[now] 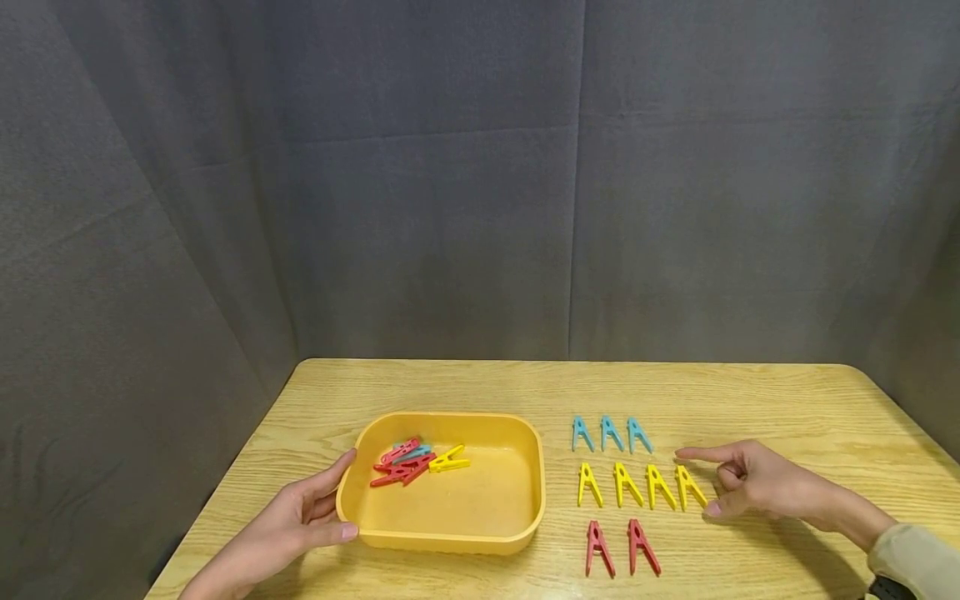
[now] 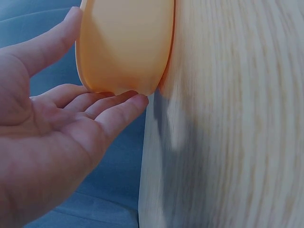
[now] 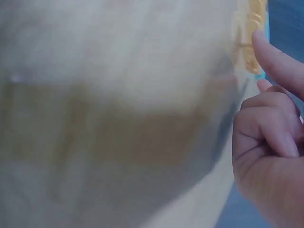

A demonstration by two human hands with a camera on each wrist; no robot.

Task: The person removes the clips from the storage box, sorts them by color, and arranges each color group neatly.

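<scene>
Nine pegs lie sorted on the table (image 1: pixel 465 387) at lower right of the head view: three blue pegs (image 1: pixel 611 434) in the top row, four yellow pegs (image 1: pixel 641 486) in the middle, two red pegs (image 1: pixel 621 547) at the bottom. Left of them sits the tray (image 1: pixel 528 492), with a small heap of pegs (image 1: pixel 416 461) in its upper left corner: red ones, one blue, one yellow.

By the look of it, the sorting is a good way along, and the step in hand is setting down the fourth yellow peg. The right hand (image 1: pixel 750 483) holds nothing; its forefinger and thumb are stretched on either side of that peg's right end, the other fingers curled. The left hand (image 1: pixel 296 521) lies flat and relaxed against the tray's left wall, steadying it.

I judge the next move calls for reaching across to the heap and pinching out one peg.
</scene>
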